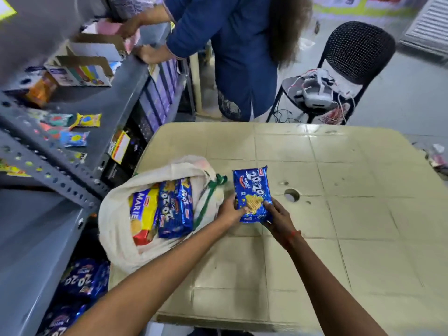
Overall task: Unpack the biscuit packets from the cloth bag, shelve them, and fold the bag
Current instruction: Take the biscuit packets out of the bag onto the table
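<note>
A blue 20-20 biscuit packet [252, 187] lies on the beige table [339, 214], and both hands grip its near end. My left hand [230, 210] holds its left edge, my right hand [276, 214] its right edge. To the left, the cream cloth bag [116, 229] with green handles lies open on the table's left edge. Inside it I see a yellow Marie packet [141, 212] and two more blue 20-20 packets [175, 209].
A grey metal shelf rack [72, 146] stands to the left, with small snack packs on it and blue 20-20 packets [82, 282] on a lower shelf. A person in blue [232, 44] works at the rack beyond the table. A black chair [351, 57] with wired gear stands behind.
</note>
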`<state>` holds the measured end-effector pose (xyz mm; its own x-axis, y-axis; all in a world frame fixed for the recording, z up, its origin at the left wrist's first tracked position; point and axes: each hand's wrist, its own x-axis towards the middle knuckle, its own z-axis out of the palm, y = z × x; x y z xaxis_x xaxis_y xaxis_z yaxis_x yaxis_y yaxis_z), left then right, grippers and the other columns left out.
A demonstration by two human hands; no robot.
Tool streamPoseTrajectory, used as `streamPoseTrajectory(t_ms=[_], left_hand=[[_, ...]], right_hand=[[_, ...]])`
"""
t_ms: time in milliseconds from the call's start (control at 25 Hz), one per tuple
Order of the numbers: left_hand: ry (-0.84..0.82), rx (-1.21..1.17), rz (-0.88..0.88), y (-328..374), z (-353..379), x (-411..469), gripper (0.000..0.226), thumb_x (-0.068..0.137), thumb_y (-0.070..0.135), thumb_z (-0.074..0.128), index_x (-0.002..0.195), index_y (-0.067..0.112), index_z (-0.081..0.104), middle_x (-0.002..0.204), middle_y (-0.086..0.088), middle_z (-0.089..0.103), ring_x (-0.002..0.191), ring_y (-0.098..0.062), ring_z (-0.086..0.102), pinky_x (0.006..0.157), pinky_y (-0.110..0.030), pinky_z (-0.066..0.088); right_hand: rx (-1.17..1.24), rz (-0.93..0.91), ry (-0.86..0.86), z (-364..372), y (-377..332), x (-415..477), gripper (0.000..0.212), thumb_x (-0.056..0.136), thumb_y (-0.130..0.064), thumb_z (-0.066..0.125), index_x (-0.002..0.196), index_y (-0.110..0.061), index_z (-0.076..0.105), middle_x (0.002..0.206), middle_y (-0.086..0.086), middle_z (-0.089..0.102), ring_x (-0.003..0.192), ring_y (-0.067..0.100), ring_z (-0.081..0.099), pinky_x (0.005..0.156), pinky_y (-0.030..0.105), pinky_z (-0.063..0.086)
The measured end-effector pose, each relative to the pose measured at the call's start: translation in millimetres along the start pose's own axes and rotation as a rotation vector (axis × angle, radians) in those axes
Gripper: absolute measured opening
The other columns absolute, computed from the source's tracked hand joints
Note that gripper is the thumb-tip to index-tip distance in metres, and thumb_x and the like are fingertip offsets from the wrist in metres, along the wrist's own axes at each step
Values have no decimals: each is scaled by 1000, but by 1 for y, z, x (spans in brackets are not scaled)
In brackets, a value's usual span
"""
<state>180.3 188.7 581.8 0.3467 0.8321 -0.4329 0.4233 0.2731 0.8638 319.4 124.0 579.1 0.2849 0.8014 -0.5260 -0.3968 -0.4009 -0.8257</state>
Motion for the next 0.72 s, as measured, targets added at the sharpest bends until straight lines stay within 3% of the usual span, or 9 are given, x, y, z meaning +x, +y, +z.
streamPoseTrajectory(t_ms=[120, 200, 280, 360, 440, 520, 600, 680, 720], left_hand=[[0, 64, -99, -9, 2, 25, 54, 77, -2, 65, 128, 10, 52, 119, -17, 67, 103, -25, 65, 94, -42, 53], [-18, 65, -135, -10, 4, 31, 59, 77, -6, 61, 132, 10, 49, 123, -17, 65, 110, -29, 63, 95, -41, 52], [-50, 64, -152, -6, 5, 29, 57, 77, -3, 56, 132, 10, 50, 126, -17, 63, 114, -30, 60, 97, -40, 49], [31, 93, -96, 8, 3, 14, 54, 73, 10, 49, 127, 11, 54, 125, -16, 64, 116, -31, 60, 98, -41, 49], [278, 85, -8, 14, -14, -11, 52, 81, 3, 43, 132, 12, 53, 132, -11, 60, 122, -27, 56, 102, -32, 44], [583, 97, 67, 0, -46, -33, 56, 87, -11, 39, 138, 10, 46, 140, -9, 52, 129, -22, 48, 104, -19, 35], [760, 153, 28, -30, -87, -43, 57, 86, -12, 42, 141, 6, 41, 141, -15, 48, 130, -29, 45, 109, -28, 34], [731, 225, -77, -64, -120, -43, 52, 87, -6, 45, 138, 2, 43, 139, -20, 50, 129, -34, 46, 109, -40, 37], [671, 238, -126, -74, -130, -45, 49, 89, -3, 47, 137, 2, 44, 138, -20, 51, 127, -35, 47, 107, -40, 38]], right_hand=[[-365, -71, 50, -7, 6, 39, 33, 96, -10, 46, 128, -6, 53, 114, 15, 65, 85, 17, 66, 65, 13, 55], [-741, -62, 93, -8, 10, 56, 41, 92, -21, 47, 129, -5, 54, 123, 23, 62, 105, 35, 62, 86, 33, 54], [-956, -33, 198, -5, 12, 56, 43, 92, -27, 44, 127, -7, 56, 126, 25, 61, 114, 43, 55, 95, 43, 45], [-934, -83, 409, 6, 6, 45, 41, 94, -24, 44, 126, -1, 54, 127, 26, 58, 118, 44, 50, 99, 45, 40], [-698, -188, 509, 32, -1, 32, 31, 95, -15, 47, 119, 1, 59, 119, 23, 62, 113, 35, 56, 98, 40, 42], [-494, -203, 270, 73, -1, 15, 18, 93, -9, 52, 99, -5, 69, 97, 15, 66, 84, 14, 67, 79, 28, 51], [-455, -139, -84, 118, 11, 5, 18, 91, -10, 57, 97, 1, 70, 87, 14, 66, 64, 3, 65, 70, 24, 56], [-706, -114, -248, 157, 19, -1, 24, 87, -17, 63, 97, 4, 69, 84, 15, 65, 74, 15, 60, 73, 30, 49], [-859, -139, -250, 174, 23, -6, 27, 85, -19, 65, 99, 5, 67, 87, 17, 64, 82, 19, 58, 73, 30, 45]])
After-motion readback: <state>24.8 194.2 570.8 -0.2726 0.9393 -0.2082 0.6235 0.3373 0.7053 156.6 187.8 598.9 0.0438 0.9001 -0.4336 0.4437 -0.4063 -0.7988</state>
